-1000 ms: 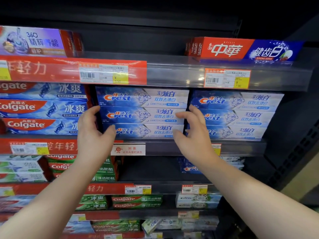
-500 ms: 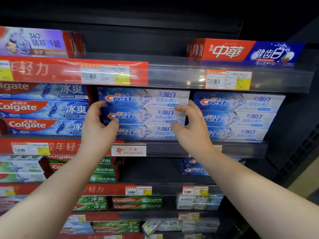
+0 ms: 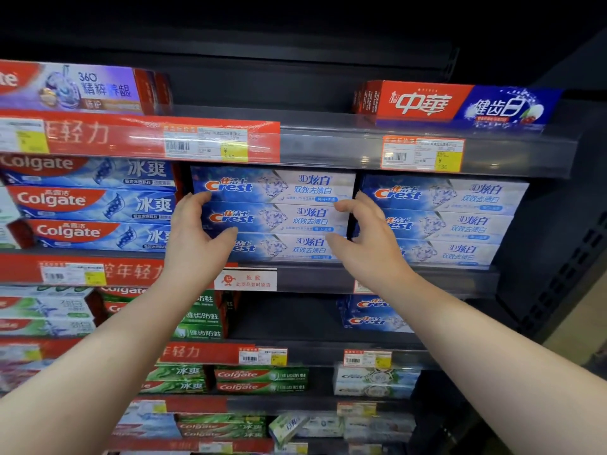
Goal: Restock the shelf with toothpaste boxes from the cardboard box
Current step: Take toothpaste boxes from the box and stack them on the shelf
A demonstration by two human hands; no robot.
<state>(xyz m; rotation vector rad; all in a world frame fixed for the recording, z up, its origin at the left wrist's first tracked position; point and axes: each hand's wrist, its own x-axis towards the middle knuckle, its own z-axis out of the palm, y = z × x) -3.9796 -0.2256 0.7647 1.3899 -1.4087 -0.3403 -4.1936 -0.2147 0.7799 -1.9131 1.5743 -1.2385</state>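
Note:
A stack of three blue-and-white Crest toothpaste boxes sits on the middle shelf [image 3: 312, 280]. My left hand [image 3: 193, 238] is at the left end of the middle Crest box [image 3: 279, 220], fingers on its upper edge and thumb under its lower edge. My right hand [image 3: 368, 244] pinches the right end of the same box in the same way. The top Crest box [image 3: 272, 185] and the bottom Crest box [image 3: 295, 249] lie directly against it. The cardboard box is out of view.
A second Crest stack [image 3: 443, 221] stands right of my hands and Colgate boxes [image 3: 92, 205] stand to the left. The clear rail of the upper shelf [image 3: 328, 142] hangs just above. A red-and-blue box [image 3: 460, 103] sits on top. Lower shelves hold more toothpaste.
Both hands have risen from the bottom of the Crest stack to the middle box and their fingers have curled in around its ends.

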